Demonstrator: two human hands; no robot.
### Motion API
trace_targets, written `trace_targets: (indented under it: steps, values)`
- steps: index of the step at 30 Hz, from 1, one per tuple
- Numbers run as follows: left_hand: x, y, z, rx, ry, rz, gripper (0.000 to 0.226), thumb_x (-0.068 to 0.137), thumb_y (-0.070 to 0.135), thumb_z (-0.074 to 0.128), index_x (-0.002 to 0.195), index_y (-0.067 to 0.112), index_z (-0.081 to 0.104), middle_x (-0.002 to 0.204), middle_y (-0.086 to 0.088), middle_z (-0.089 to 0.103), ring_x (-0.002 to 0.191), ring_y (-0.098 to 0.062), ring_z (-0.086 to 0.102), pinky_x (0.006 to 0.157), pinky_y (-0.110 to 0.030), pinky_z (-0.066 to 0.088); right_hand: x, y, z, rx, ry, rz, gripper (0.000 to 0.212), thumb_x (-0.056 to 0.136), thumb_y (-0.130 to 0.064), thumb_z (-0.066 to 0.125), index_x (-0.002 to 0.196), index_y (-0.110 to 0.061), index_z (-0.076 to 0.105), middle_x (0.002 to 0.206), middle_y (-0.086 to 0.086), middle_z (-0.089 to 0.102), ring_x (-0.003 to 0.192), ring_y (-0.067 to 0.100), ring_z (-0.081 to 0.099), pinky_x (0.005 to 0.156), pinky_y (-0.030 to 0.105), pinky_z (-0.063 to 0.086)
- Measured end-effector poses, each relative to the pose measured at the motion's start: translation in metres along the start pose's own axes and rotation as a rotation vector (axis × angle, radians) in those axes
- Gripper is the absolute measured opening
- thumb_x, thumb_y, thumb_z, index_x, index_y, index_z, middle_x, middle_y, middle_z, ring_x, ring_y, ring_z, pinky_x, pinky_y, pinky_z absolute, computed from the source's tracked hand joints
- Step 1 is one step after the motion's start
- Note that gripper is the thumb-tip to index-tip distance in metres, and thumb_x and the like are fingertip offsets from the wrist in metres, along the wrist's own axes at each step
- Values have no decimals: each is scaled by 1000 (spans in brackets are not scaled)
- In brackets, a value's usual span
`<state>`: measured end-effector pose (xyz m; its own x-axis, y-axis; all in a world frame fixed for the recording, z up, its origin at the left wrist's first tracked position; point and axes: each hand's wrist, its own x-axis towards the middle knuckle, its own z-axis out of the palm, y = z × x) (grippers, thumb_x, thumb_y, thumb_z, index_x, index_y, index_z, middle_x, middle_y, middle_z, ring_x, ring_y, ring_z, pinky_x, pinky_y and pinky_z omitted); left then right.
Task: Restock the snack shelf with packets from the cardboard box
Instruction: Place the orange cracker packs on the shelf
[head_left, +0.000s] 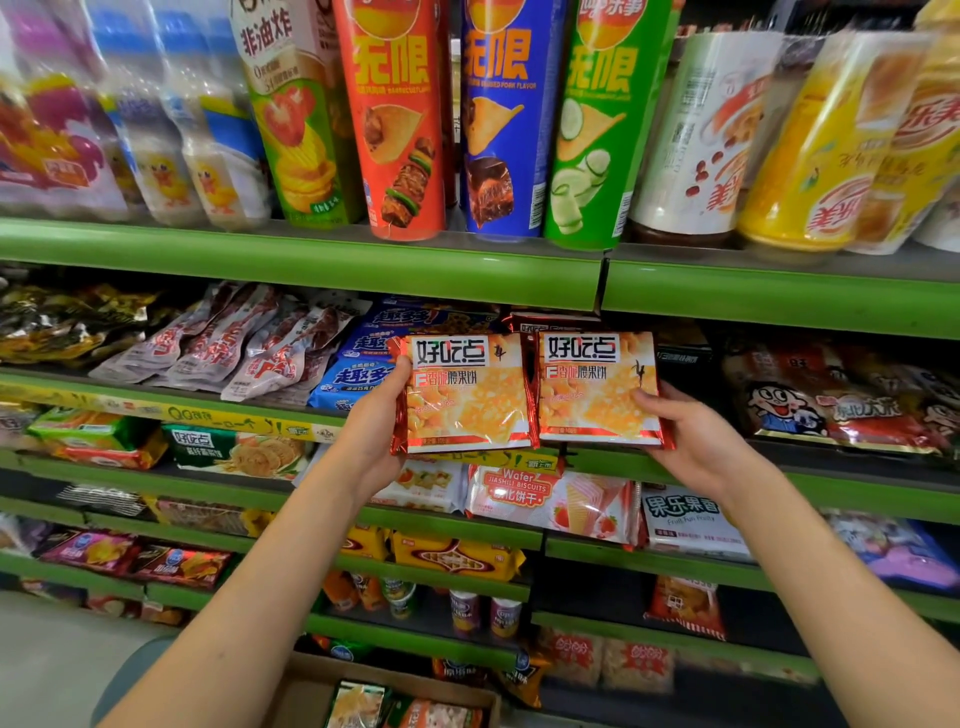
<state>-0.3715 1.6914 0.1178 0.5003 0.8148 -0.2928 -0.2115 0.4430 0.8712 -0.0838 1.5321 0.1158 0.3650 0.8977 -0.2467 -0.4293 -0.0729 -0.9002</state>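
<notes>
Holding two matching packets up before the second shelf, the person has one in each hand. The left hand (382, 415) grips the left red-and-orange foil biscuit packet (465, 395) along its left edge, thumb across the front and fingers hidden behind it. The right hand (691, 431) grips the right red-and-orange foil biscuit packet (597, 389) along its right edge in the same way, thumb lying over the lower right of the face. The two packets stand upright, faces toward the camera, side by side with their inner edges touching or slightly overlapping (I cannot tell which).

What the next move turns on is the slot behind them. Just above and behind the held pair, the top edge of another red foil packet (550, 325) of what looks like the same kind shows on the green-edged shelf (670, 460), so the row for these appears to lie straight ahead and a little deeper. Both hands are about equally near; the right packet sits more directly before that visible red edge. To the left lie blue biscuit packets (353, 382), which the left packet should stay clear of.

The open brown cardboard box (322, 691) sits on the floor below, more packets visible inside, so restocking looks far from finished.
</notes>
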Motion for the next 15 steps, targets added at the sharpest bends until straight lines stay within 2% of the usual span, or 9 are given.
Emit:
trace_targets:
  steps: [3, 4, 6, 8, 10, 12, 15]
  values:
    - [-1, 7, 4, 33, 78, -22, 43, 97, 52, 54, 90, 21, 83, 106, -8, 77, 93, -28, 76, 70, -45, 63, 1, 0, 4, -60, 85, -24, 67, 74, -17, 75, 136, -20, 48, 106, 3, 77, 99, 18, 74, 81, 35, 53]
    - [0, 11, 6, 40, 99, -27, 43, 97, 51, 56, 89, 18, 82, 102, -8, 78, 88, -27, 76, 67, -44, 64, 2, 0, 5, -74, 102, -27, 73, 77, -17, 75, 141, -26, 41, 103, 2, 78, 98, 18, 74, 80, 35, 55]
    - [1, 18, 13, 46, 122, -18, 37, 96, 50, 59, 95, 17, 77, 97, -8, 79, 79, -26, 77, 64, -42, 64, 2, -1, 10, -72, 123, -26, 79, 86, -13, 71, 152, -22, 29, 93, -1, 79, 94, 17, 75, 72, 33, 59]
    - [3, 27, 25, 53, 111, -7, 37, 95, 50, 60, 99, 15, 72, 95, -9, 79, 75, -25, 76, 69, -44, 64, 3, -4, 15, -48, 154, -6, 66, 92, -13, 67, 149, -10, 34, 89, 1, 79, 87, 17, 76, 63, 31, 60]
    - [8, 36, 46, 105, 82, 5, 40, 97, 50, 58, 100, 12, 71, 91, -9, 79, 73, -25, 76, 66, -43, 63, 5, -8, 19, -64, 176, 26, 42, 97, -16, 61, 134, -1, 50, 89, 6, 79, 83, 18, 76, 63, 33, 59]
    - [13, 40, 70, 173, 63, 1, 38, 101, 45, 53, 103, 10, 68, 85, -8, 78, 70, -24, 75, 65, -39, 62, 11, -8, 22, -69, 208, 35, 27, 101, -20, 56, 121, -3, 60, 86, 7, 79, 76, 17, 76, 70, 37, 57]
    - [16, 36, 103, 239, -12, -32, 28, 105, 31, 48, 98, 10, 65, 88, -10, 75, 77, -24, 71, 71, -40, 60, 12, -9, 28, -92, 228, 14, 29, 102, -34, 52, 115, -12, 67, 89, 7, 79, 75, 18, 76, 78, 40, 54]
